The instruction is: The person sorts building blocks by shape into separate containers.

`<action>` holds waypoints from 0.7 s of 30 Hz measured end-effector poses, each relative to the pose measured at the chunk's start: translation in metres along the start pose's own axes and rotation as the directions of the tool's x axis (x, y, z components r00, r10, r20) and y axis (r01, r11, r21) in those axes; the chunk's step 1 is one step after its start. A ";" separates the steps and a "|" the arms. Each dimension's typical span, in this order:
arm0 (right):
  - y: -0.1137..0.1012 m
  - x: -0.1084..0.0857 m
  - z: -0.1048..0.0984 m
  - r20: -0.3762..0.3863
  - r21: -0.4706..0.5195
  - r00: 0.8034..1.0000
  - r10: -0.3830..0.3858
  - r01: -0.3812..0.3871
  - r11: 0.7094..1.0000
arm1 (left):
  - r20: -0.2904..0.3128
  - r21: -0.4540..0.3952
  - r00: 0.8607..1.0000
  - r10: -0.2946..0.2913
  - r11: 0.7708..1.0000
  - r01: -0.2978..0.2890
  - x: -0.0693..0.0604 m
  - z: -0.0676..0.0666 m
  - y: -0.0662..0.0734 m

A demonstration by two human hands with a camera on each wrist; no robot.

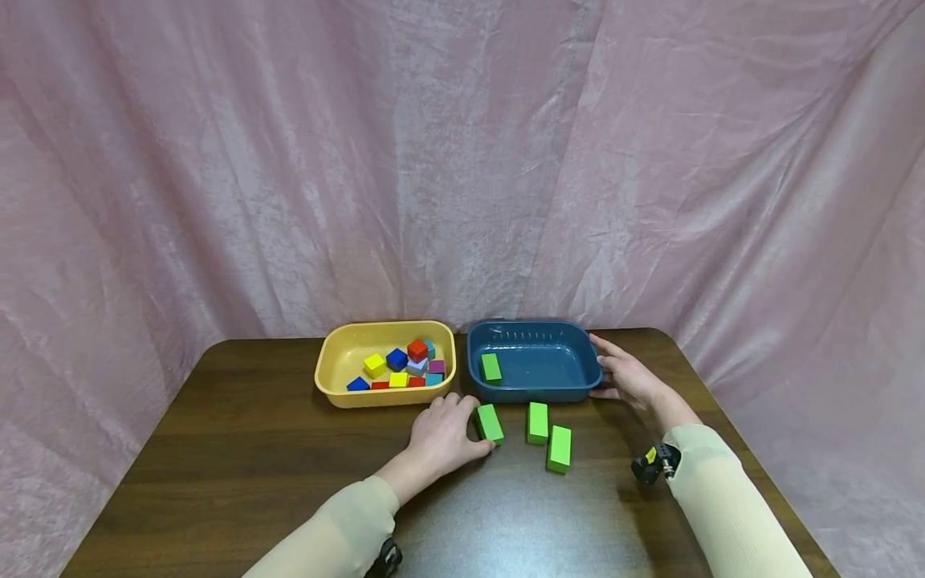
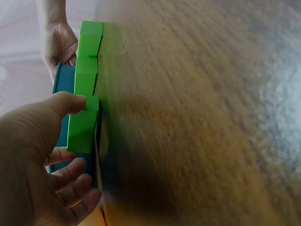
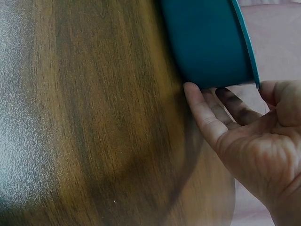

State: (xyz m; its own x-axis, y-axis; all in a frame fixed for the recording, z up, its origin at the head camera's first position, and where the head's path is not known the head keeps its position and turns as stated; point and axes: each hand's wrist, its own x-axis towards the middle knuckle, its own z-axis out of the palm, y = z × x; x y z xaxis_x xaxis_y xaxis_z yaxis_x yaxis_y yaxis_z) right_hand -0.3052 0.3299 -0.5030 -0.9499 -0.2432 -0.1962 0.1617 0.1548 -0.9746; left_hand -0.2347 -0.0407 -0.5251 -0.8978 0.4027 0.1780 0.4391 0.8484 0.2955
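My left hand [image 1: 444, 433] pinches a green block [image 1: 490, 424] between thumb and forefinger, in front of the blue basin [image 1: 535, 394]. In the left wrist view the thumb presses one end of that block [image 2: 81, 132] and the forefinger meets the other; the remaining fingers are loosely bent. Two more green blocks [image 1: 538, 423] stand to its right, one nearer the front. Inside the basin, at its left, sits another green block [image 1: 491, 368]. My right hand [image 1: 627, 377] touches the basin's right end, its fingers extended against the wall and the thumb by the rim.
A yellow basin [image 1: 347, 337] stands left of the blue one, holding several blocks in red, blue, yellow, purple and teal. Both are at the back of the brown wooden table [image 1: 253, 449]. A pink curtain [image 1: 462, 160] hangs behind.
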 end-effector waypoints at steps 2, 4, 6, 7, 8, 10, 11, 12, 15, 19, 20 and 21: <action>0.000 0.000 0.000 0.004 0.000 1.000 -0.004 0.004 1.000 | -0.002 -0.003 1.000 0.006 1.000 -0.006 -0.001 -0.001 0.001; 0.000 0.000 0.000 0.008 0.003 1.000 -0.009 0.009 1.000 | -0.005 -0.009 1.000 0.012 1.000 -0.012 -0.002 -0.002 0.001; 0.001 0.000 0.000 0.013 0.009 1.000 -0.013 0.012 1.000 | -0.005 -0.013 1.000 0.021 1.000 -0.021 -0.003 -0.002 0.002; 0.001 0.000 0.000 0.016 0.011 1.000 -0.016 0.016 1.000 | -0.004 -0.013 1.000 0.025 1.000 -0.025 -0.004 -0.003 0.003; 0.000 0.000 0.000 0.018 0.013 1.000 -0.018 0.018 1.000 | -0.006 -0.015 0.999 0.032 0.999 -0.032 -0.004 -0.003 0.003; 0.000 0.000 0.001 0.019 0.017 1.000 -0.019 0.019 1.000 | -0.008 -0.016 0.999 0.044 0.999 -0.044 -0.005 -0.005 0.004; 0.000 0.000 0.001 0.019 0.018 1.000 -0.019 0.019 1.000 | -0.007 -0.017 0.999 0.049 0.999 -0.049 -0.005 -0.006 0.005; 0.000 0.000 0.001 0.019 0.020 1.000 -0.018 0.018 1.000 | -0.009 -0.021 0.998 0.055 0.998 -0.055 -0.005 -0.007 0.006; 0.000 -0.001 0.002 0.018 0.020 1.000 -0.015 0.015 1.000 | -0.015 -0.029 0.997 0.069 0.997 -0.070 -0.006 -0.011 0.009; 0.000 -0.001 0.002 0.015 0.018 1.000 -0.014 0.013 1.000 | -0.040 -0.034 0.995 0.095 0.995 -0.096 -0.006 -0.016 0.014; 0.000 -0.001 0.002 0.013 0.019 1.000 -0.014 0.013 1.000 | -0.050 -0.035 0.994 0.102 0.994 -0.104 -0.006 -0.018 0.015; 0.001 0.000 0.002 0.012 0.016 1.000 -0.015 0.015 1.000 | -0.058 -0.033 0.992 0.108 0.993 -0.110 -0.007 -0.019 0.017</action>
State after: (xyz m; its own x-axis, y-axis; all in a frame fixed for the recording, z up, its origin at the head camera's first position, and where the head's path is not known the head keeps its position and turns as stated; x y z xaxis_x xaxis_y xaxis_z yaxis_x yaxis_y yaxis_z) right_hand -0.3042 0.3283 -0.5037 -0.9488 -0.2574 -0.1829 0.1520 0.1355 -0.9790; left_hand -0.2209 -0.0357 -0.5033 -0.8419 0.4714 0.2627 0.5360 0.7873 0.3048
